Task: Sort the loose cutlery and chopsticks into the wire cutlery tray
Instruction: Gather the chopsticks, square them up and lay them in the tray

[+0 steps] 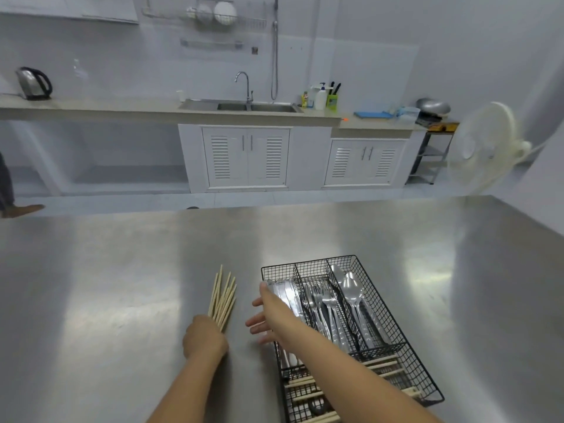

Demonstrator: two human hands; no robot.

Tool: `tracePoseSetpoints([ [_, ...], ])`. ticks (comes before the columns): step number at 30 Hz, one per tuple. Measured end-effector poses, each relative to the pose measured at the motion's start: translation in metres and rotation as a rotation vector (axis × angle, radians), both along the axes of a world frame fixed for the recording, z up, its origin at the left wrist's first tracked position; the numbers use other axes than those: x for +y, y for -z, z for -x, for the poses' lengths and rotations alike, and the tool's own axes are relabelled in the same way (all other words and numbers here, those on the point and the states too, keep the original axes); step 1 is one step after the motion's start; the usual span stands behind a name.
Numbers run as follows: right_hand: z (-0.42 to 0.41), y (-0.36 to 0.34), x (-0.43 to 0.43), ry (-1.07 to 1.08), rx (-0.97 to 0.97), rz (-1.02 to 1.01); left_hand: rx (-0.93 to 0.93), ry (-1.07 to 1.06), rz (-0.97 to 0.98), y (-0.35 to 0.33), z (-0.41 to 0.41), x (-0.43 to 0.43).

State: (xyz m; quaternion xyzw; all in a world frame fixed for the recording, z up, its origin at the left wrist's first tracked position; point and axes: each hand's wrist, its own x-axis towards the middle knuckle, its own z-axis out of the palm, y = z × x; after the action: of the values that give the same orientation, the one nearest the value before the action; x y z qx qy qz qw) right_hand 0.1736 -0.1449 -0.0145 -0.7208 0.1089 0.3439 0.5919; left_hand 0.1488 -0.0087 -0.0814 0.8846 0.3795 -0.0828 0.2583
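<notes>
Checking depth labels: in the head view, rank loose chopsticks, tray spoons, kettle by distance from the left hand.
1. Loose chopsticks: gripped by the left hand.
2. Spoons: to its right, in the tray.
3. Kettle: far counter, left.

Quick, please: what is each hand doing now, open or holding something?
Left hand: grips the bundle of wooden chopsticks.
Right hand: open, fingers spread, holding nothing, at the wire cutlery tray's left edge.
</notes>
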Motion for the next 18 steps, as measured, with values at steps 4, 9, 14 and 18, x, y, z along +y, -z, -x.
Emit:
tracePoseSetpoints([
  [4, -0.003, 0.001, -0.008, 0.055, 0.021, -0.043, 0.024, 0.017, -0.025, 0.004, 0.002, -0.003],
  [9, -0.005, 0.007, -0.019, 0.085, 0.035, -0.084, 0.079, 0.105, -0.069, 0.002, 0.006, -0.003],
  [14, -0.002, 0.006, -0.024, 0.083, 0.055, -0.116, 0.117, 0.101, -0.057, 0.004, 0.008, -0.009],
  [18, 0.000, 0.006, -0.028, 0.088, 0.066, -0.140, 0.062, 0.014, 0.001, 0.006, 0.016, -0.013],
])
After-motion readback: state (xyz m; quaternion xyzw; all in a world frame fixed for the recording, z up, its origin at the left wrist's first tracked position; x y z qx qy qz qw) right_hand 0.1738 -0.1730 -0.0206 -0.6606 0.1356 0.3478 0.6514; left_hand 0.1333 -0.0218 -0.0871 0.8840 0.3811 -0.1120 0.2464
